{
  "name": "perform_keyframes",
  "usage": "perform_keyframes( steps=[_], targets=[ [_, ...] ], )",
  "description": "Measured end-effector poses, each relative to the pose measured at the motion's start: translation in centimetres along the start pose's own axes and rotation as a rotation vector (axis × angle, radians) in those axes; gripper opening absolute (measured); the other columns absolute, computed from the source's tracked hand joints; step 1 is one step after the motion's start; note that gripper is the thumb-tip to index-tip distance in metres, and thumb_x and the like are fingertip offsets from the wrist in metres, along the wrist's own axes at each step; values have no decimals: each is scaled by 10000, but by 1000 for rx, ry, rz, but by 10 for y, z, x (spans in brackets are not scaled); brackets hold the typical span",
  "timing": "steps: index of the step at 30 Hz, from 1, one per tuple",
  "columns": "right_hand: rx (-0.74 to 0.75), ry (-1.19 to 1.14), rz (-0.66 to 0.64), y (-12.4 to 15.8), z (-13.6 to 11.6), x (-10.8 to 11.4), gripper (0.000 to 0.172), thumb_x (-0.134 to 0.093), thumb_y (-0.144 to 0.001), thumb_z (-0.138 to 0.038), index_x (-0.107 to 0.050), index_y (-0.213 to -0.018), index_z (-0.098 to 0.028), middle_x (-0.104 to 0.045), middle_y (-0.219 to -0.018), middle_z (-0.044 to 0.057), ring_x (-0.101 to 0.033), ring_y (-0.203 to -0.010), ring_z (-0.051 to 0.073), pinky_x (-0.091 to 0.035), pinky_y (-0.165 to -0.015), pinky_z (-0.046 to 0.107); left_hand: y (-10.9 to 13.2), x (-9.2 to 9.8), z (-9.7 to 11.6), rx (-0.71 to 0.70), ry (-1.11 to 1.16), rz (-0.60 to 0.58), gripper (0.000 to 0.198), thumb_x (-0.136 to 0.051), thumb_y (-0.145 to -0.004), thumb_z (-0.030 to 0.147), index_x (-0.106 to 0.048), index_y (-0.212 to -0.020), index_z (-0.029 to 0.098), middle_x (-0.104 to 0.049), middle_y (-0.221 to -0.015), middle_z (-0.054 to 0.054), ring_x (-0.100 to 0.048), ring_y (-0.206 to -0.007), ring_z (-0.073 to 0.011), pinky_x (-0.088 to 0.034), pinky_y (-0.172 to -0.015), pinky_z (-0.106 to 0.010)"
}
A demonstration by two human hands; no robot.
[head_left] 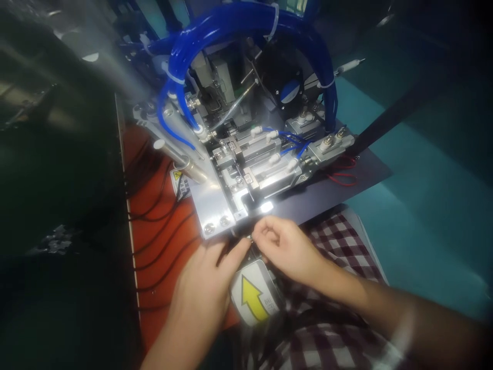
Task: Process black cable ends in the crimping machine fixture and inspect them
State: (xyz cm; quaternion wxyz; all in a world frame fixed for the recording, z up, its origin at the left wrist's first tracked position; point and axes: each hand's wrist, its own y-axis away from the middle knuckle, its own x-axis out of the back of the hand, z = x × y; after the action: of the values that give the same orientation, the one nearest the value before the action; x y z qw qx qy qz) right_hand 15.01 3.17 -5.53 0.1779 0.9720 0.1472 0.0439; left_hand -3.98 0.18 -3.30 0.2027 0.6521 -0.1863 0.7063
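Note:
At the front end of a metal machine fixture [262,174], my two hands meet close together. My left hand [206,277] lies by the corner of a bright metal plate [213,205], its thumb reaching right and its other fingertips partly hidden under the plate's edge. The fingers of my right hand [285,244] are curled in a pinch beside the left thumb tip. A tiny part may be between the fingertips, too small to name. Just below the hands is a white label with a yellow arrow [254,293].
A thick bundle of blue air tubes [250,18] arches over the fixture. Black cables [165,257] run across the orange-red surface [175,285] at left. A metal post [181,162] sticks up from the plate. Checked cloth [339,241] covers my lap, and a teal floor [389,205] lies right.

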Motion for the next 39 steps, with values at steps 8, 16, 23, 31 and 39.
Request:
perform_keyframes(
  steps=[8, 16, 23, 31, 39],
  targets=[
    [-50, -105, -65, 1, -2, 7, 165, -545, -853, -283, -565, -742, -163, -581, -550, -18, -566, -556, 121, -445, -618, 255, -1, 2, 2, 32, 263, 163, 411, -374, -895, 83, -620, -1186, 235, -602, -952, -68, -577, -859, -178, -510, -696, -276],
    [12, -22, 52, 3, 2, -1, 152, -581, -824, -281, -578, -724, -166, -599, -576, -21, -609, -587, 139, -454, -626, 264, 11, 4, -6, 130, 386, 178, 170, -454, -913, 155, -598, -997, 182, -602, -920, -50, -582, -874, -171, -507, -773, -282],
    [69, 182, 25, 1, 0, -1, 157, -494, -862, -231, -526, -714, -186, -609, -591, -17, -579, -585, 138, -435, -634, 268, 20, -6, -14, -24, 303, 314, 266, -406, -909, 83, -625, -1031, 173, -596, -937, -71, -559, -880, -175, -500, -752, -285],
    [56, 220, -17, 2, -2, 1, 175, -475, -864, -229, -504, -696, -188, -608, -594, -18, -544, -564, 130, -416, -624, 263, 29, -14, -20, 15, 324, 350, 278, -416, -920, 93, -636, -1062, 188, -602, -982, -73, -567, -925, -174, -495, -788, -301],
    [60, 200, -36, 2, -2, 2, 184, -481, -863, -255, -498, -693, -188, -604, -589, -23, -526, -557, 125, -396, -617, 262, 93, -2, -43, 222, 301, 337, 114, -538, -895, 205, -631, -961, 208, -634, -941, -47, -589, -907, -187, -487, -827, -333]
  ],
)
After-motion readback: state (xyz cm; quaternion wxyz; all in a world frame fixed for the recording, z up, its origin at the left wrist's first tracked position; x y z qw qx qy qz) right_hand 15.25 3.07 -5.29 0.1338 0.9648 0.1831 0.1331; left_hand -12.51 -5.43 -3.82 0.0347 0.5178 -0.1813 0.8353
